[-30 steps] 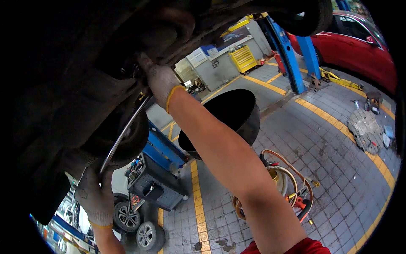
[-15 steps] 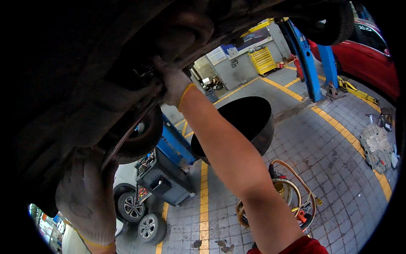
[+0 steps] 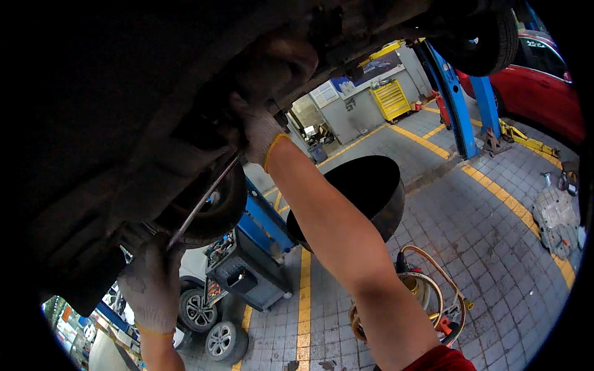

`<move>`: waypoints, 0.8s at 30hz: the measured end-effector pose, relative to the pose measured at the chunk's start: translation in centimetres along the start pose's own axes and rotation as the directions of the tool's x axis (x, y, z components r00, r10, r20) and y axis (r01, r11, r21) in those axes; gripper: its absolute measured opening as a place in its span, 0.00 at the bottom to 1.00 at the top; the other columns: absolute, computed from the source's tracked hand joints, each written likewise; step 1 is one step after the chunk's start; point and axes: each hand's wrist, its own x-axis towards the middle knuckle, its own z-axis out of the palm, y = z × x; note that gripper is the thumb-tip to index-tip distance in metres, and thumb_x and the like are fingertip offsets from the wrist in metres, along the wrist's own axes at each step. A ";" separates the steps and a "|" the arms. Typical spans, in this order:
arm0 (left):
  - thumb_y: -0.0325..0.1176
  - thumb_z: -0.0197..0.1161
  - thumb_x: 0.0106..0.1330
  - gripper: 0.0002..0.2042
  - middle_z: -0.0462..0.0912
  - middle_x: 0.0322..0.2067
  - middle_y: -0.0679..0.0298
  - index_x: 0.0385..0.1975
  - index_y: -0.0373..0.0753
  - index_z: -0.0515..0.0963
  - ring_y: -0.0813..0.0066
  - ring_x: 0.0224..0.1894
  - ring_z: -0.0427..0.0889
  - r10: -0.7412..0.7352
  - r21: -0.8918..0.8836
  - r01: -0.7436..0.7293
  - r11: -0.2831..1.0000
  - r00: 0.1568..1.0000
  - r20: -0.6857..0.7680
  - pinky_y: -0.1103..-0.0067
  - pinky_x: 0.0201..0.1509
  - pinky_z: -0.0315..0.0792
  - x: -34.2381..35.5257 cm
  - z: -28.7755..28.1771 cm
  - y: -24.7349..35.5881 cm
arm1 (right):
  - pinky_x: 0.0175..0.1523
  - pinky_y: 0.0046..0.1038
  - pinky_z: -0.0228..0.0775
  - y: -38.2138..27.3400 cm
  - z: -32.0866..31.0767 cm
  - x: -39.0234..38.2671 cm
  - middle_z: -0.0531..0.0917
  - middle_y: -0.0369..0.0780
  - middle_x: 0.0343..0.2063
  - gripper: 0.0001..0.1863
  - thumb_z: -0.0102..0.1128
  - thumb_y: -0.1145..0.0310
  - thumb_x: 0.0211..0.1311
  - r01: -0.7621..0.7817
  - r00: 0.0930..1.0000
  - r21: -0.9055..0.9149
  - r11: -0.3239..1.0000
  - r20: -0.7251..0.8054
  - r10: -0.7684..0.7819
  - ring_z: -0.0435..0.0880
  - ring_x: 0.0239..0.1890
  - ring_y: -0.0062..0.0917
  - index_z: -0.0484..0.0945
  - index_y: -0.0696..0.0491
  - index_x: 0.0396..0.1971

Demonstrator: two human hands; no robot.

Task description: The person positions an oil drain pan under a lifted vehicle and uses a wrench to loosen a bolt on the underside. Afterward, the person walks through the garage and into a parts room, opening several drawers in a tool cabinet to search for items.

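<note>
Under the dark underside of a raised car (image 3: 142, 123), both my hands wear pale knitted gloves with yellow cuffs. My left hand (image 3: 151, 281), lower left, is closed around the lower end of a long, thin metal bar (image 3: 207, 196). The bar slants up and right to the car's underside, and its far end is lost in shadow beside my right hand. My right hand (image 3: 261, 131) reaches up among the parts there, next to a rounded dark component (image 3: 266, 71). Its fingers look curled, but what they hold is hidden in the dark.
Below my right forearm stands a large black basin (image 3: 391, 213). Coiled hoses (image 3: 439, 278) lie on the tiled floor. A grey tool cart (image 3: 250, 272), loose wheel (image 3: 226, 341) and blue lift post (image 3: 455, 102) stand around. Farther off are a yellow tool cabinet (image 3: 391, 101) and red car (image 3: 544, 86).
My left hand has shifted to the right and away from me, still gripping the bar. The bar's lower end has moved with it. My right hand stays at the same spot under the car.
</note>
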 end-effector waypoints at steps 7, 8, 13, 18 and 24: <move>0.39 0.76 0.64 0.18 0.88 0.43 0.52 0.50 0.43 0.81 0.52 0.34 0.90 0.125 0.200 -0.144 0.969 0.987 0.105 0.66 0.36 0.82 3.1 -4.3 3.0 | 0.31 0.22 0.76 -0.1 -0.7 0.7 0.86 0.34 0.38 0.20 0.65 0.50 0.76 -0.059 0.998 0.047 0.997 -0.002 0.060 0.83 0.30 0.22 0.75 0.42 0.59; 0.40 0.76 0.65 0.17 0.88 0.43 0.51 0.50 0.43 0.81 0.51 0.34 0.90 0.090 0.178 -0.111 0.978 0.989 0.122 0.65 0.37 0.82 2.8 -3.8 2.7 | 0.32 0.23 0.75 -0.1 -0.7 0.5 0.86 0.34 0.36 0.20 0.65 0.50 0.76 -0.059 0.998 0.048 0.997 -0.002 0.059 0.83 0.29 0.23 0.76 0.42 0.58; 0.44 0.72 0.69 0.16 0.86 0.30 0.53 0.48 0.42 0.80 0.50 0.32 0.89 0.071 0.090 -0.070 0.993 0.997 -0.006 0.60 0.33 0.79 0.5 1.4 -0.2 | 0.39 0.27 0.76 0.8 -1.2 1.6 0.87 0.36 0.37 0.20 0.66 0.49 0.75 0.074 0.995 -0.146 0.986 -0.050 -0.082 0.83 0.35 0.23 0.81 0.48 0.54; 0.44 0.69 0.72 0.17 0.87 0.32 0.49 0.51 0.40 0.80 0.45 0.34 0.88 -0.025 -0.144 0.036 0.989 0.997 0.076 0.59 0.37 0.79 -2.7 9.0 -2.7 | 0.58 0.31 0.73 1.0 -1.0 1.3 0.86 0.43 0.53 0.32 0.69 0.48 0.71 0.155 0.981 -0.263 0.952 -0.075 -0.180 0.82 0.49 0.32 0.80 0.60 0.61; 0.42 0.66 0.74 0.16 0.88 0.36 0.46 0.51 0.38 0.80 0.43 0.38 0.88 -0.111 -0.393 0.111 0.913 0.994 0.023 0.59 0.39 0.79 -4.3 14.7 -3.9 | 0.56 0.31 0.77 1.2 0.5 -0.7 0.85 0.42 0.57 0.37 0.66 0.44 0.73 0.226 0.936 -0.458 0.860 -0.142 -0.322 0.84 0.52 0.29 0.75 0.60 0.68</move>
